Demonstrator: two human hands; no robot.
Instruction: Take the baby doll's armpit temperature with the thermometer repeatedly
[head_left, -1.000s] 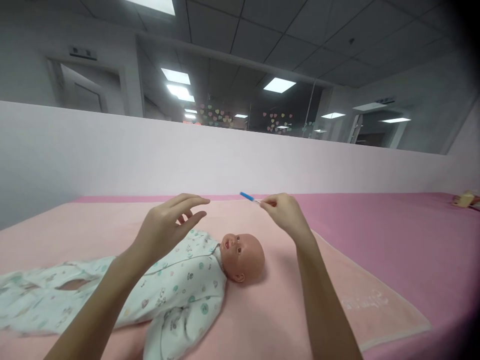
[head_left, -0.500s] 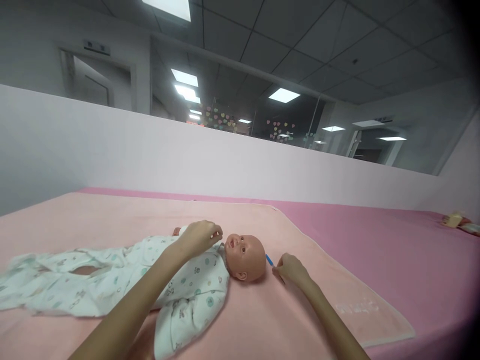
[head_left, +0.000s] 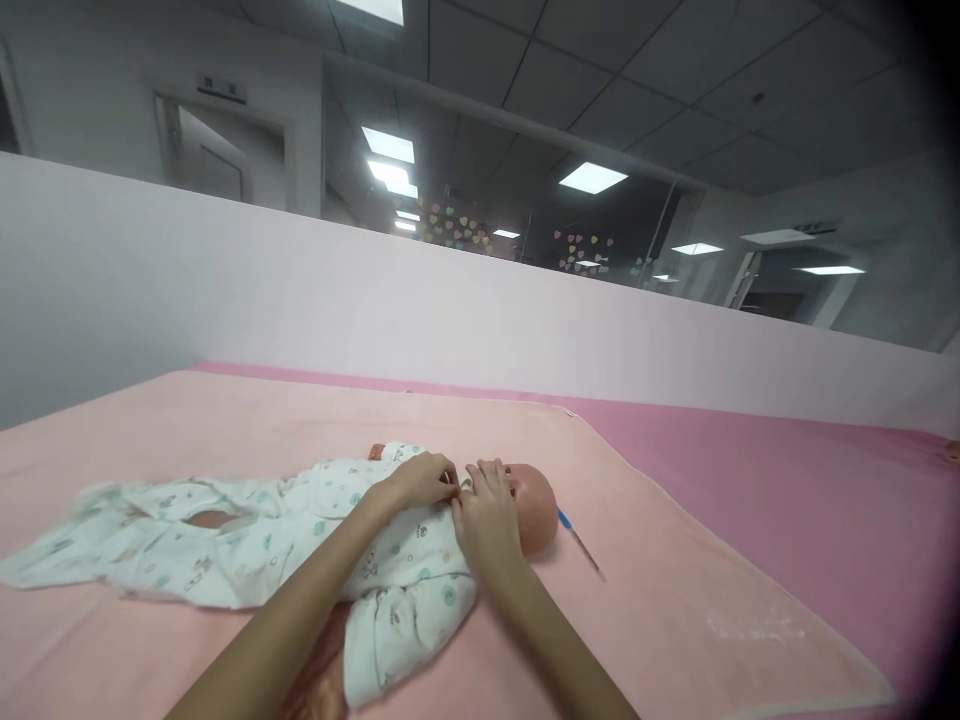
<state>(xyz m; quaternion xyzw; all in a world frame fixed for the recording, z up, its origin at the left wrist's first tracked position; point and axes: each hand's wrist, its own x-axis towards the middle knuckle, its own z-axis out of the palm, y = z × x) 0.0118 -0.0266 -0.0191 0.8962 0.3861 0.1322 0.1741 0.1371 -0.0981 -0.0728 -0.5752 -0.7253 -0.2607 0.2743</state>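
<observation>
A baby doll (head_left: 537, 505) lies on its back with its head to the right. It wears a white printed baby romper (head_left: 300, 530). At the romper's neckline, my left hand (head_left: 427, 480) has its fingers closed in a pinch on the cloth. My right hand (head_left: 487, 510) meets it there from the right, its bent fingers covering the doll's mouth and chin. What the right fingertips pinch under the doll's chin is hidden. A slim stick with a blue end (head_left: 581, 545) lies just right of the doll's head, touched by neither hand.
The doll lies on a peach towel (head_left: 660, 600), spread over a pink surface (head_left: 757, 470). A pale low wall (head_left: 450, 320) borders the far side, with glass above it. A small object is cut off at the right edge.
My right hand has let go of the blue-ended stick and moved left to the doll's neck. My left hand has closed in on the neckline. The view has shifted slightly.
</observation>
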